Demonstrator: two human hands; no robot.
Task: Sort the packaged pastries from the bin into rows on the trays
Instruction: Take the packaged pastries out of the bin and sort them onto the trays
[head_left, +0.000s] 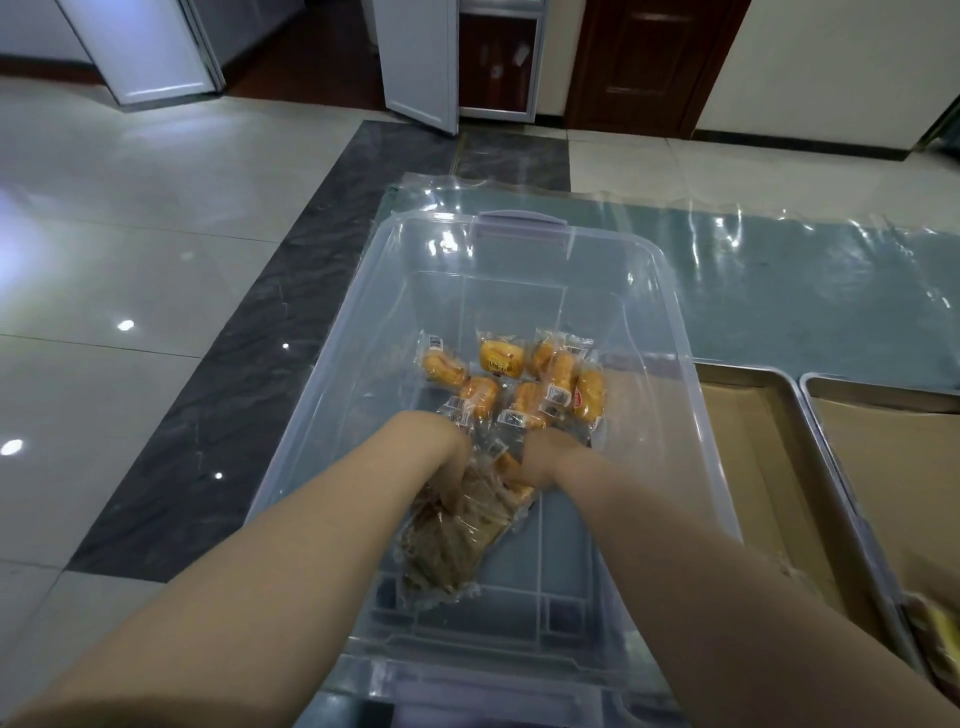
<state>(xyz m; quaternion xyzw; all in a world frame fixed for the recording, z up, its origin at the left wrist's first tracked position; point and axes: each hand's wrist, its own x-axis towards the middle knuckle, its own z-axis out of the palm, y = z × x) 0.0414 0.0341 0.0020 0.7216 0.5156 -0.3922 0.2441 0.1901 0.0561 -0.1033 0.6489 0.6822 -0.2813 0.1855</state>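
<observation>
A clear plastic bin stands on the floor in front of me. Several yellow packaged pastries lie in its far half. Nearer me lies a pile of brown packaged pastries. Both my hands reach down into the bin. My left hand has its fingers closed on the top of the brown pile. My right hand is pressed into the packets beside it, gripping an orange-yellow packet; its fingers are mostly hidden.
Two metal trays lined with brown paper lie to the right of the bin. Packets show at the right tray's near corner. A clear plastic sheet covers the floor behind. Doors stand far back.
</observation>
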